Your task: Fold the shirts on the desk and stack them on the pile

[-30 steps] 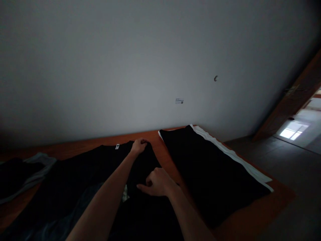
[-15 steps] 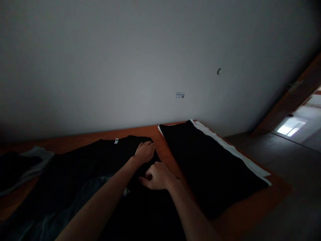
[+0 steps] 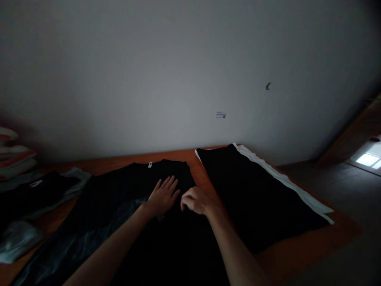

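A black shirt with a small white neck label lies spread on the brown table, with a dark, faintly patterned area lower on its left. Flat on the shirt, its fingers spread, rests my left hand. My right hand is close beside it, near the shirt's right edge. Its fingers are curled in, and the dark cloth hides whether they pinch any fabric.
To the right lies a flat black garment with white cloth along its edge. Dark and grey clothes, a clear plastic-like bundle and stacked striped fabric are at left. Behind the table stands a wall.
My left hand has slid down and left from the shirt's upper right corner, its fingers now spread. My right hand stays curled and has shifted slightly. The view has turned left.
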{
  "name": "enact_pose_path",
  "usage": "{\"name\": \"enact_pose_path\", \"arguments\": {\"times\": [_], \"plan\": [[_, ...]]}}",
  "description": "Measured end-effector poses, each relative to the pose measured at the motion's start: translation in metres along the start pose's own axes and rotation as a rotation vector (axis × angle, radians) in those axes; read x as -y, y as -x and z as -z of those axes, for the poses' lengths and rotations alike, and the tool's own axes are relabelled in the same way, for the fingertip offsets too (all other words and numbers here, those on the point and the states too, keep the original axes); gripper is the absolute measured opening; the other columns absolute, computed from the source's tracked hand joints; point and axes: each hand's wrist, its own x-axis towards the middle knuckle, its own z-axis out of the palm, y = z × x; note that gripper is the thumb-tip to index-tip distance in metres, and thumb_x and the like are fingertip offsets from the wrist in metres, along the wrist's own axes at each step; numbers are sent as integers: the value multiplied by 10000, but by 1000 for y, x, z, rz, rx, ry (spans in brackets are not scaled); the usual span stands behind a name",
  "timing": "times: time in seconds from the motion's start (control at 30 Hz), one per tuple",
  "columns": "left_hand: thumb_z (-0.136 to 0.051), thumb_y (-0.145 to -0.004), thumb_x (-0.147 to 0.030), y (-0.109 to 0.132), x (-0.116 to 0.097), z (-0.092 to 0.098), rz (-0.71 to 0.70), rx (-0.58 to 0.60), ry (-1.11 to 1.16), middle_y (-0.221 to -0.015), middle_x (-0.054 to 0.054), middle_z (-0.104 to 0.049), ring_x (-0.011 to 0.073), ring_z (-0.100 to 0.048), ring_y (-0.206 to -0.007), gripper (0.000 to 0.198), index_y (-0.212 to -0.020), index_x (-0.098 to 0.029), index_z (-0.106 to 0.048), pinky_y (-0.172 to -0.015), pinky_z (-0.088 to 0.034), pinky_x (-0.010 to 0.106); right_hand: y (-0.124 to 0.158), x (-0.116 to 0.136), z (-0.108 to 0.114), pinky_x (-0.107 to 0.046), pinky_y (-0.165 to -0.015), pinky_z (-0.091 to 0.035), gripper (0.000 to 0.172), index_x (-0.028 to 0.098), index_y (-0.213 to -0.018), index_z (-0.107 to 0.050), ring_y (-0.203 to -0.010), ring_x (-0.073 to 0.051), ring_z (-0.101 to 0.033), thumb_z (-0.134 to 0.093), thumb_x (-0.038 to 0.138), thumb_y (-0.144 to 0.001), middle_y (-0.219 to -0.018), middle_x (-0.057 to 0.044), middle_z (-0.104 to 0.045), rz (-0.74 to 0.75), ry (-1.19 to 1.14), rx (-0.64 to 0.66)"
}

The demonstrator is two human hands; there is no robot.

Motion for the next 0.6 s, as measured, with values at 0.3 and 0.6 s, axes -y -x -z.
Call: {"name": "enact_pose_path", "arguments": {"times": [0.3, 0.6], "plan": [[-353, -989, -477, 96, 80, 74, 103, -158, 44, -1530, 90, -526, 228, -510, -1388, 482, -1294, -228, -630, -1192, -373, 424, -7, -12, -18, -249, -537, -314, 422, 210, -674, -743, -541, -125, -575, -554, 462, -956, -589, 3, -678, 54, 151, -168], [-319, -981, -546, 184, 158, 29, 296, -64, -222, -1596, 88, -417, 295, -352, -1489, 621, -1507, -238, -436, -1197, -318, 554, -4, 7, -32, -458, -1171, -340, 637, 246, -1430, -539, -1409, -282, -444, -702, 504, -870, -1534, -119, -484, 303, 316, -227]]}}
